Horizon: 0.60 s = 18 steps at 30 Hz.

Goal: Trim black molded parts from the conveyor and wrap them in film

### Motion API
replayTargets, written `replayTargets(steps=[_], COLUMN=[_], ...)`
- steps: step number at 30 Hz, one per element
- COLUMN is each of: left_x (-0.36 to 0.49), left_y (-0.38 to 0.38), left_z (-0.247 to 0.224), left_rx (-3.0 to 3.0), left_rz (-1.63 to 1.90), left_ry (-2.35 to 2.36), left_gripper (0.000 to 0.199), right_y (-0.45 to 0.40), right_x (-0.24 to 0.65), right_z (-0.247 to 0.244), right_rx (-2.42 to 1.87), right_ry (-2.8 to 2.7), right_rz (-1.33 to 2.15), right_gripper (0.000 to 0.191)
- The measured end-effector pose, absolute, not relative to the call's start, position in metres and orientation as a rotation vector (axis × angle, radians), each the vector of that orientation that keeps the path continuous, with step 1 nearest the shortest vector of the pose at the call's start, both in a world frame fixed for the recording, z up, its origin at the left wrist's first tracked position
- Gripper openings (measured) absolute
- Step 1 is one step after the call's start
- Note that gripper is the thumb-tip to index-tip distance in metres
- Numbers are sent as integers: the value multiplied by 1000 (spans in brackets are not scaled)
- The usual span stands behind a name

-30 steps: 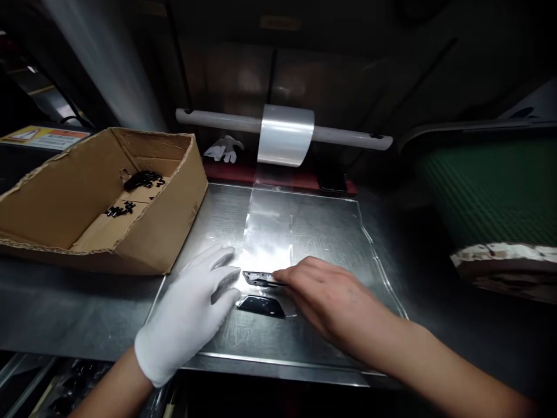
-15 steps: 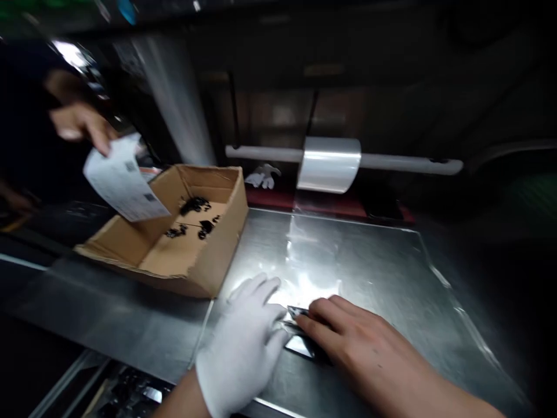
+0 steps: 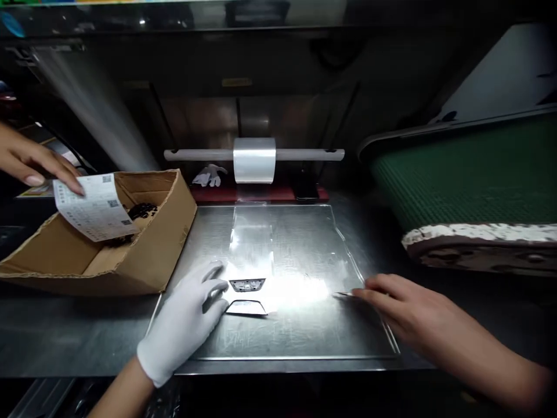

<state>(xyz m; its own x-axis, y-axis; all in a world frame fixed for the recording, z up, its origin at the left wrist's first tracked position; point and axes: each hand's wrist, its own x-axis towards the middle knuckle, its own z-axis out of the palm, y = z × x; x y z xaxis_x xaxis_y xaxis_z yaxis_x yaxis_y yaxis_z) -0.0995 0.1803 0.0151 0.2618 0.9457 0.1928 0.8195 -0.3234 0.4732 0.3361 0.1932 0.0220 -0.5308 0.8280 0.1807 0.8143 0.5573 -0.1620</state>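
Note:
My left hand (image 3: 185, 316), in a white glove, rests on the metal plate (image 3: 304, 331) with fingers apart and curved. Its fingertips reach the left ends of two small trapezoid parts; whether they touch cannot be made out. The upper one is a dark part with a detailed face (image 3: 247, 285); the lower is a glossy, mirror-like part (image 3: 246, 307). Clear film (image 3: 252, 232) runs down the plate toward them. Off to the right, my bare right hand (image 3: 402, 307) pinches a thin pointed blade (image 3: 343, 294), its tip pointing left. The blade's handle, if any, is hidden.
A roll of clear film (image 3: 255, 161) hangs on a white bar behind the plate. At left stands an open cardboard box (image 3: 143, 255) with black parts; another person's hand (image 3: 41, 159) holds a printed sheet (image 3: 93, 209) over it. A green conveyor belt (image 3: 474, 168) stands at right.
My right hand has moved right, away from the parts and my left hand; the thin blade now shows in it. Both parts are now uncovered. The view has turned right.

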Motion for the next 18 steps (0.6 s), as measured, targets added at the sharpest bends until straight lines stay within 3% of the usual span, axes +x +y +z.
replayTargets(steps=[6, 14, 18], left_x=[-61, -26, -32], left_y=[167, 163, 156], left_z=[41, 26, 14], left_rx=[2549, 2682, 2691], left_rz=[427, 305, 434], left_ry=[1416, 1575, 1597], left_gripper=[22, 25, 26], right_y=[195, 203, 208], right_x=[407, 225, 181], right_z=[-24, 8, 8], right_rx=[-1624, -1129, -1158], right_ry=[-2204, -2484, -2509], right_rz=[-64, 220, 281], right_gripper=[39, 34, 34])
